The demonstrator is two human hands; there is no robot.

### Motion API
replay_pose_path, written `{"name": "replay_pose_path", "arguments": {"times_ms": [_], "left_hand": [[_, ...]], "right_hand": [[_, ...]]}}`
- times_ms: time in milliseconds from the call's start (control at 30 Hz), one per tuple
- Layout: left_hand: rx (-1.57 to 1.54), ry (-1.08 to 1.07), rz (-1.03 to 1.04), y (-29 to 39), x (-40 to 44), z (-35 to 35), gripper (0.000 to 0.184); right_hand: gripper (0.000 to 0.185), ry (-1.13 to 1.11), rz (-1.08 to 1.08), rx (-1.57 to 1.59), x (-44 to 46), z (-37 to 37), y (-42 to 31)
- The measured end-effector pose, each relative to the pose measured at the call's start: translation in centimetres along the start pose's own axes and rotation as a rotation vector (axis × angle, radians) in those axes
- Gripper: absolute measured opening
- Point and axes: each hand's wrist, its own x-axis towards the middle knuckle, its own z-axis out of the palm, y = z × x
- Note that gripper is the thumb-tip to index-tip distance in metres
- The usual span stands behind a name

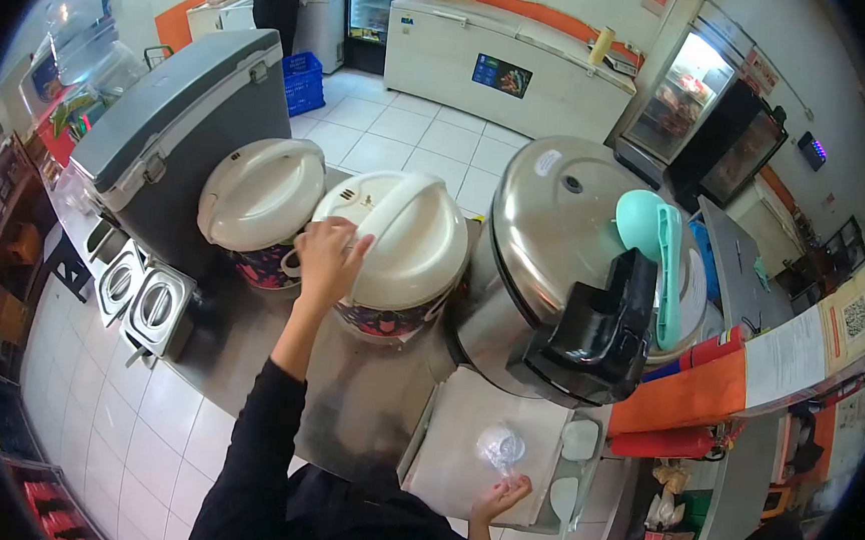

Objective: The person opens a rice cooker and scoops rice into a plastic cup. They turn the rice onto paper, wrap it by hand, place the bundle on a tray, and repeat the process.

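My left hand (pixel 331 261) reaches to the near left rim of the white lid (pixel 420 239) on a flower-patterned insulated food jar (pixel 389 322). Its fingers are bent against the rim beside the lid's raised handle. My right hand (pixel 503 498) pinches the gathered end of a small clear plastic bag (pixel 500 445), whose rounded, shiny part lies over a pale sheet (pixel 456 432) on the tray. What the bag contains cannot be made out. A second patterned jar with a white lid (pixel 265 193) stands to the left, closed.
A big steel container (pixel 546 218) with a black front and a mint-green scoop (pixel 665 276) stands right. Beyond the left jar is a grey cooler box (pixel 188 112), with lidded steel pans (pixel 159 306) nearby. White spatulas (pixel 564 500) lie right of the sheet. A person (pixel 276 3) stands far back.
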Motion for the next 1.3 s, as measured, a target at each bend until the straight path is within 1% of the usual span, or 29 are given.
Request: {"name": "replay_pose_path", "arguments": {"times_ms": [33,67,100,133,167,200,233,267,300,367,433,533,600,633,700,767,800,833,867,933,967,1033,1067,1133,1167,1200,1233,1267,1300], "left_hand": [[-0.038,-0.154,0.002,-0.8,0.9,0.5,0.043],[-0.042,-0.151,0.013,-1.3,1.1,0.9,0.043],[-0.016,-0.196,-0.011,-1.7,1.1,1.4,0.045],[0.01,-0.242,-0.03,-1.6,1.3,1.5,0.047],[0.003,-0.242,-0.008,-1.3,1.6,1.4,0.047],[-0.002,-0.236,-0.029,-1.0,1.9,1.3,0.048],[-0.007,-0.231,-0.05,-0.6,2.5,1.0,0.049],[-0.026,-0.238,-0.042,-0.2,3.9,0.2,0.054],[-0.034,-0.244,-0.034,0.2,5.6,-0.4,0.054],[-0.02,-0.435,-0.022,0.7,9.7,-1.8,0.067],[-0.004,-0.687,-0.006,1.8,13.5,-3.2,0.078],[0.014,-0.733,0.025,2.9,15.3,-3.0,0.083],[0.048,-0.73,0.157,2.8,14.7,-3.2,0.079],[0.044,-0.728,0.156,2.1,13.5,-2.9,0.079],[0.006,-0.519,0.251,0.1,9.4,-1.0,0.071],[-0.094,-0.37,0.264,-1.9,4.8,0.6,0.06],[-0.149,-0.321,0.238,-2.7,2.9,1.0,0.056],[-0.202,-0.271,0.208,-3.4,1.6,1.1,0.053],[-0.196,-0.269,0.2,-3.7,1.1,1.1,0.053],[-0.3,-0.114,0.284,-4.0,0.7,1.0,0.046],[-0.294,-0.105,0.277,-4.1,0.6,0.8,0.046],[-0.373,-0.154,0.324,-4.5,0.8,0.3,0.048],[-0.493,-0.226,0.347,-5.3,1.2,-0.4,0.053],[-0.604,-0.089,0.297,-7.7,1.7,-2.4,0.053],[-0.432,0.014,0.224,-10.2,2.1,-3.6,0.051],[-0.41,0.148,0.1,-11.2,3.4,-7.2,0.044],[-0.247,0.384,0.11,-15.3,4.7,-7.4,0.032],[-0.16,0.431,-0.066,-17.7,5.9,-9.7,0.024],[-0.021,0.359,-0.097,-20.1,6.7,-10.6,0.021]], "right_hand": [[0.034,0.005,-0.002,0.008,-0.2,0.5,-0.5],[0.032,0.036,-0.089,-0.06,-0.4,1.0,-1.1],[0.03,0.075,-0.174,-0.13,-0.8,1.5,-1.4],[0.03,0.096,-0.172,-0.124,-0.9,1.9,-1.5],[0.028,0.108,-0.192,-0.152,-0.7,2.1,-1.4],[0.027,0.121,-0.211,-0.179,-0.5,2.4,-1.4],[0.027,0.143,-0.21,-0.172,-0.3,2.8,-1.3],[0.025,0.167,-0.193,-0.212,-0.3,2.8,-1.2],[0.023,0.183,-0.175,-0.258,-0.3,2.6,-1.1],[0.022,0.203,-0.177,-0.278,-0.2,2.8,-1.8],[0.022,0.218,-0.182,-0.286,-0.3,2.8,-1.9],[0.021,0.244,-0.15,-0.288,-0.1,2.9,-1.5],[0.02,0.246,-0.281,-0.367,-0.2,2.9,-1.8],[0.02,0.246,-0.284,-0.368,-0.3,2.9,-2.0],[0.017,0.292,-0.213,-0.335,-0.3,3.4,-2.3],[0.016,0.302,-0.253,-0.347,-0.2,3.6,-2.4],[0.014,0.301,-0.29,-0.365,-0.2,3.4,-2.2],[0.014,0.294,-0.294,-0.363,0.0,3.3,-1.9],[0.013,0.292,-0.282,-0.393,0.2,3.2,-1.7],[0.011,0.281,-0.274,-0.414,-0.1,3.5,-1.4],[0.011,0.281,-0.264,-0.44,-0.1,3.4,-1.6],[0.01,0.272,-0.278,-0.451,0.1,3.2,-1.9],[0.011,0.283,-0.258,-0.436,0.1,3.2,-1.7],[0.011,0.284,-0.245,-0.405,0.5,3.6,-1.1],[0.012,0.29,-0.245,-0.437,0.4,3.5,-0.9],[0.013,0.299,-0.24,-0.477,0.3,3.1,-0.7],[0.013,0.3,-0.237,-0.479,0.4,2.8,-0.4],[0.014,0.302,-0.242,-0.509,0.6,2.7,0.0],[0.015,0.302,-0.246,-0.537,0.5,2.8,0.3]]}}
